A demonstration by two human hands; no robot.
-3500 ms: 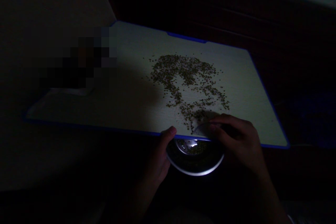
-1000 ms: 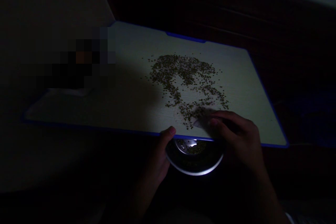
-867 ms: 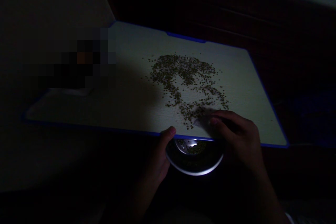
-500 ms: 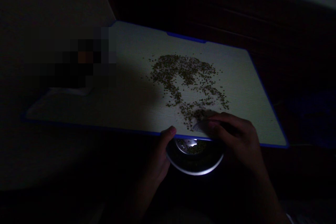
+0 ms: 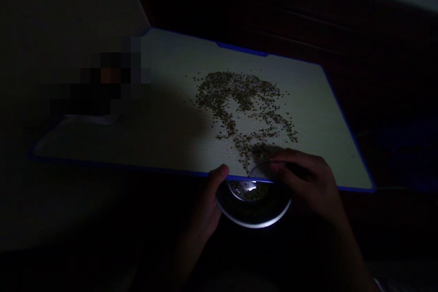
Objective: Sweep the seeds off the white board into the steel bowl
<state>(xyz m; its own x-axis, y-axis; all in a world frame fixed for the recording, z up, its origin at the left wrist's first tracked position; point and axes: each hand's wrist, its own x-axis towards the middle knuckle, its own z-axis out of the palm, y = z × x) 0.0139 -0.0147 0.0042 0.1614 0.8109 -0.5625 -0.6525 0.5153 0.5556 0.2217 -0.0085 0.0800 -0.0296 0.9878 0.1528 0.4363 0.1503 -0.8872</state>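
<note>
Small greenish-brown beans or seeds (image 5: 236, 89) lie scattered over a white board with a blue edge (image 5: 171, 139). My left hand (image 5: 208, 205) grips the board's near edge, its thumb on top and its fingers below, close to the bowl. Between thumb and fingers of my right hand (image 5: 311, 180) is a thin, see-through piece with a curved edge (image 5: 262, 169), held against the board near its front edge. Under that edge is a round metal bowl (image 5: 253, 224) with more beans inside; the board hides its far part.
A blurred-out patch (image 5: 102, 77) covers whatever is at the board's left end, with a pale flat item (image 5: 92, 119) just below it. Dark wooden panels (image 5: 342, 41) stand behind the board. The light is very dim.
My right hand has drawn the thin see-through piece slightly toward the board's near edge, with a few beans now close to that edge. My left hand stays put.
</note>
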